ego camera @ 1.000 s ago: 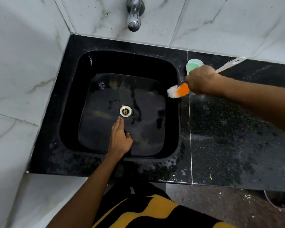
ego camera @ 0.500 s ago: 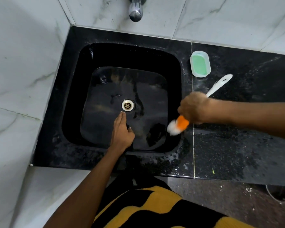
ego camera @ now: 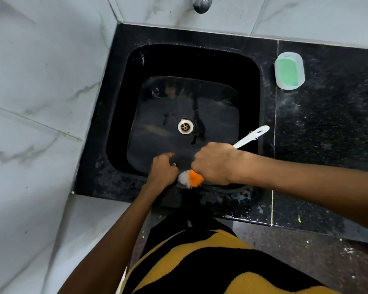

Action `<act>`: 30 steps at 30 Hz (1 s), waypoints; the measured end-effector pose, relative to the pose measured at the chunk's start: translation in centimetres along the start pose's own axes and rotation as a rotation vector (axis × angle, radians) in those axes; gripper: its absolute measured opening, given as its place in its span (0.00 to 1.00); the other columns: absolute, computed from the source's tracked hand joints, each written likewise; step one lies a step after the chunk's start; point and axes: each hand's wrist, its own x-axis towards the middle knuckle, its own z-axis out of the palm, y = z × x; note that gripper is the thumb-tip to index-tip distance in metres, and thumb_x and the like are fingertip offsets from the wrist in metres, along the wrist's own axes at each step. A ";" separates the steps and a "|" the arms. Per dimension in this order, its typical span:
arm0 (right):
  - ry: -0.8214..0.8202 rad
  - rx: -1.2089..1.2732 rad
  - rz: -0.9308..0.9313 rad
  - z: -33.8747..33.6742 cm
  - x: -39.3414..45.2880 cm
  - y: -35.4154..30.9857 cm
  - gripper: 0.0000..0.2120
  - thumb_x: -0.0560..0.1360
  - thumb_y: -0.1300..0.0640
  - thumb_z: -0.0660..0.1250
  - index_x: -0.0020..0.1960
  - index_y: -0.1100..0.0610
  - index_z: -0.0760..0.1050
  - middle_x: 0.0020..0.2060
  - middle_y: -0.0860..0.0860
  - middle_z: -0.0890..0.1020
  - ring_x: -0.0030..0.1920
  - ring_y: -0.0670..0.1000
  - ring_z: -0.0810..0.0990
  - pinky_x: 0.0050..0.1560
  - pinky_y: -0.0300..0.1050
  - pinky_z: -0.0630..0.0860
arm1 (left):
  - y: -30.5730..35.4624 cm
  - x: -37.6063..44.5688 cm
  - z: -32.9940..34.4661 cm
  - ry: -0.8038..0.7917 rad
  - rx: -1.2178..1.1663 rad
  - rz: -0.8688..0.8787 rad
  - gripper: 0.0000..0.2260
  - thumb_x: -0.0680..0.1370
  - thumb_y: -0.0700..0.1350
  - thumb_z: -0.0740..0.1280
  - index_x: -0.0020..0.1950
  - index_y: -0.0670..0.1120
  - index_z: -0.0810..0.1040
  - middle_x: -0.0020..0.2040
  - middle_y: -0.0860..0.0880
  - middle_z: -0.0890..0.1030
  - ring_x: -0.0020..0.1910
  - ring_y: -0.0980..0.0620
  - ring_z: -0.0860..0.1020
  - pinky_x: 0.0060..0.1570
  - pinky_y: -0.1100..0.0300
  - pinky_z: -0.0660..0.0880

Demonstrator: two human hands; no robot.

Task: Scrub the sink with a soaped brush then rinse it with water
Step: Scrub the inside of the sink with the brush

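Note:
A black square sink (ego camera: pixel 119 115) with a metal drain (ego camera: pixel 185 126) is set into a black speckled counter. My right hand (ego camera: pixel 215 164) grips a brush (ego camera: pixel 190 178) with orange and white bristles and a white handle. The bristles press on the sink's near wall, just below the front rim. My left hand (ego camera: pixel 163 170) rests on the near edge of the basin beside the bristles, fingers loosely curled and holding nothing. A chrome tap (ego camera: pixel 201 4) hangs over the sink's back edge; no water runs.
A white dish with green soap (ego camera: pixel 289 71) sits on the counter (ego camera: pixel 327 134) right of the sink. White marble tile walls close in on the left and behind. My yellow and black clothing fills the bottom of the view.
My right hand carried the brush from the sink's right rim near the soap dish down to the near wall. My left hand slid back from the drain to the front edge.

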 end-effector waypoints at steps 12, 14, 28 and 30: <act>-0.112 -0.009 -0.050 -0.9 -2.9 -0.8 0.12 0.81 0.54 0.55 0.54 0.52 0.77 0.51 0.53 0.82 0.52 0.57 0.81 0.41 0.47 0.69 | -1.8 -1.2 -1.8 0.115 -0.116 -0.081 0.18 0.76 0.35 0.65 0.67 0.39 0.78 0.63 0.41 0.81 0.62 0.44 0.79 0.63 0.62 0.72; 0.040 0.095 -0.024 -2.2 0.6 -2.2 0.11 0.79 0.56 0.56 0.52 0.53 0.78 0.49 0.54 0.82 0.50 0.58 0.82 0.39 0.46 0.67 | -1.7 -1.8 -2.3 0.268 -0.136 -0.116 0.19 0.75 0.34 0.63 0.66 0.40 0.79 0.63 0.41 0.81 0.62 0.44 0.78 0.64 0.58 0.73; 0.210 0.554 0.063 -1.0 9.4 -4.3 0.04 0.76 0.57 0.61 0.44 0.54 0.67 0.47 0.57 0.77 0.46 0.60 0.78 0.41 0.46 0.65 | -5.0 -3.9 -5.6 0.784 -0.260 -0.280 0.19 0.74 0.31 0.61 0.65 0.37 0.74 0.62 0.40 0.75 0.61 0.41 0.73 0.65 0.49 0.69; 0.242 0.599 0.079 -2.9 11.0 -5.1 0.02 0.76 0.56 0.61 0.45 0.55 0.69 0.48 0.57 0.78 0.47 0.59 0.78 0.41 0.46 0.66 | -4.9 -3.9 -5.5 0.774 -0.261 -0.285 0.19 0.74 0.31 0.61 0.65 0.36 0.74 0.62 0.39 0.75 0.62 0.41 0.72 0.65 0.54 0.67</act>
